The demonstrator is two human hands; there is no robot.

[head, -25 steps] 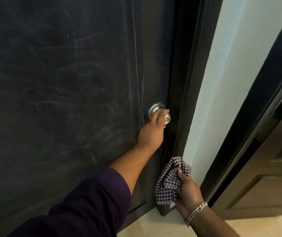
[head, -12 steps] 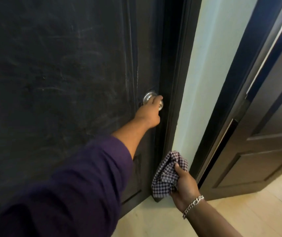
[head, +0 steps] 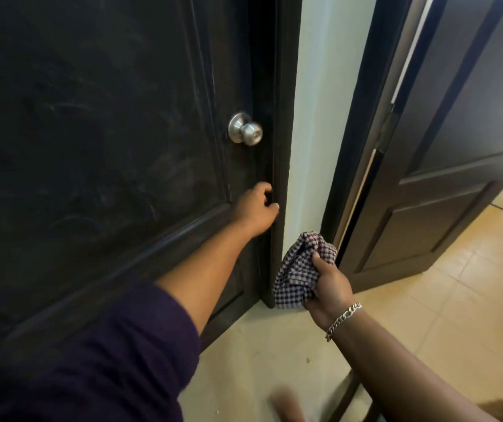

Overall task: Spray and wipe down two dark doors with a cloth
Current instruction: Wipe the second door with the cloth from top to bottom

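Gripping hand: the right hand (head: 329, 287) holds a bunched purple-and-white checked cloth (head: 297, 272), thumb on top and fingers curled under it, a silver chain bracelet (head: 343, 319) on the wrist.
Cloth position: low, just in front of the narrow strip of pale wall (head: 314, 117) between the two doors, near the foot of the left door's frame; whether it touches the frame cannot be told.
Left hand: the left hand (head: 256, 210) reaches forward from a dark purple sleeve (head: 97, 360), its fingers loosely curled and holding nothing, close to the latch edge of the left door, below the knob.
Left door: a dark panelled door (head: 91, 132), closed in its dark frame (head: 282, 147), its surface showing faint smears and streaks.
Knob: a round silver door knob (head: 245, 129) near the latch edge, apart from both hands.
Right door: a second dark panelled door (head: 445, 193) stands ajar on the right, over tan floor tiles (head: 457, 300).
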